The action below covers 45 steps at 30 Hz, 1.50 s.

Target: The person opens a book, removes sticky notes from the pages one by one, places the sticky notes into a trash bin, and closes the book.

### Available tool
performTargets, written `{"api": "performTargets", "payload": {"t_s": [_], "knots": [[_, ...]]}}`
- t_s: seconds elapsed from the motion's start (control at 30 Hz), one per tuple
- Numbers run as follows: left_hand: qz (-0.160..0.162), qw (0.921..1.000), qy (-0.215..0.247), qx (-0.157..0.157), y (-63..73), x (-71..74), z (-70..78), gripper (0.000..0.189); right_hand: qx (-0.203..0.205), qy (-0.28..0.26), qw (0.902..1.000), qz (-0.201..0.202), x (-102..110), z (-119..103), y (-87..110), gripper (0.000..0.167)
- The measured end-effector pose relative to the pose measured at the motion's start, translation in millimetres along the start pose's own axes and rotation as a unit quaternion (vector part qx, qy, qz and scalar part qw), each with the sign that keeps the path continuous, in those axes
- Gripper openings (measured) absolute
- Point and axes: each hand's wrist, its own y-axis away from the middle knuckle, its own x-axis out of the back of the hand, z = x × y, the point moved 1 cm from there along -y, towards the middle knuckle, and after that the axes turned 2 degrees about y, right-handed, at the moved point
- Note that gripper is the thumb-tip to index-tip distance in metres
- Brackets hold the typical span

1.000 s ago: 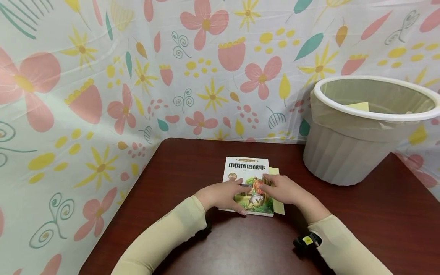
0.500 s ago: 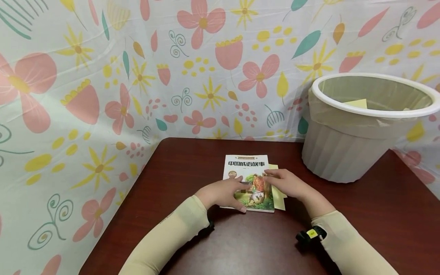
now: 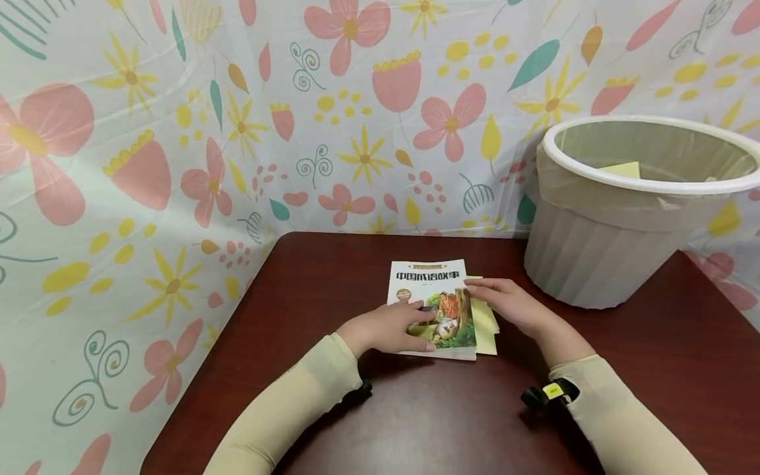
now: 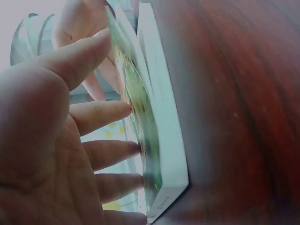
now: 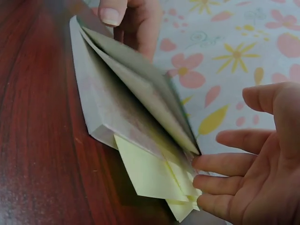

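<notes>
A paperback book (image 3: 424, 276) with Chinese characters and a painted scene on its cover lies on the table, over several yellow paper slips (image 3: 485, 323) that stick out at its right side. My left hand (image 3: 388, 328) rests on the cover with fingers spread; in the left wrist view its fingertips (image 4: 124, 109) touch the cover. At the right edge is my right hand (image 3: 518, 307), its fingers (image 5: 222, 164) extended towards the raised page edges. In the right wrist view the book's upper part (image 5: 145, 89) stands lifted from the lower pages, leaving a dark gap.
A grey ribbed bin (image 3: 584, 244) with a white rim and a plastic liner stands at the back right of the dark red table (image 3: 332, 277). Yellow paper (image 3: 623, 169) shows inside it. A flower-patterned curtain (image 3: 249, 178) hangs behind and to the left.
My right hand has slid right from the cover to the book's edge. The cover side there has lifted, and more yellow paper shows. My left hand stays on the cover.
</notes>
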Motion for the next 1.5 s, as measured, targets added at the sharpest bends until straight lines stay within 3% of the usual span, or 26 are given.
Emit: {"api": "performTargets", "payload": {"t_s": [0.13, 0.27, 0.37, 0.47, 0.63, 0.8, 0.9, 0.97, 1.17, 1.23, 1.3, 1.5], "knots": [[0.019, 0.9991, 0.034, -0.016, 0.2, 4.0, -1.7, 0.069, 0.007, -0.022, 0.9997, 0.004, 3.2, -6.6, -2.3, 0.061], [0.047, 0.9969, 0.059, -0.019, 0.4, 6.4, -2.5, 0.061, 0.006, -0.012, 0.9999, 0.010, 4.9, -13.6, -3.6, 0.063], [0.060, 0.9944, 0.086, -0.012, 1.0, 7.5, -1.6, 0.059, 0.010, -0.010, 0.9999, 0.008, 4.7, -18.7, -2.6, 0.065], [0.067, 0.9896, 0.127, 0.003, 2.6, 9.0, -0.6, 0.060, 0.024, -0.044, 0.9987, 0.005, 1.0, -24.3, -2.1, 0.065], [0.098, 0.9720, 0.211, 0.029, 5.1, 12.7, -2.7, 0.059, 0.047, -0.127, 0.9907, 0.002, -14.7, -39.1, -6.6, 0.069], [0.126, 0.9482, 0.291, 0.024, 6.7, 16.5, -6.6, 0.055, 0.061, -0.175, 0.9825, -0.012, -35.7, -55.1, -14.4, 0.074], [0.135, 0.9295, 0.343, 0.021, 9.3, 20.3, -8.8, 0.054, 0.076, -0.189, 0.9788, -0.022, -47.1, -61.6, -20.1, 0.074], [0.142, 0.9109, 0.386, 0.031, 10.3, 22.9, -10.8, 0.053, 0.087, -0.192, 0.9772, -0.027, -54.4, -65.8, -24.0, 0.072], [0.173, 0.8345, 0.519, 0.061, 12.7, 31.0, -14.5, 0.051, 0.103, -0.191, 0.9755, -0.036, -74.9, -78.8, -34.4, 0.066], [0.185, 0.8138, 0.548, 0.059, 13.2, 33.7, -16.4, 0.053, 0.105, -0.184, 0.9767, -0.035, -81.6, -81.9, -38.0, 0.064], [0.198, 0.7975, 0.568, 0.053, 14.6, 36.7, -18.7, 0.054, 0.110, -0.176, 0.9777, -0.031, -88.4, -85.3, -41.5, 0.063], [0.231, 0.7617, 0.605, 0.028, 24.9, 48.3, -30.3, 0.054, 0.133, -0.095, 0.9866, -0.006, -107.5, -91.7, -47.9, 0.061]]}}
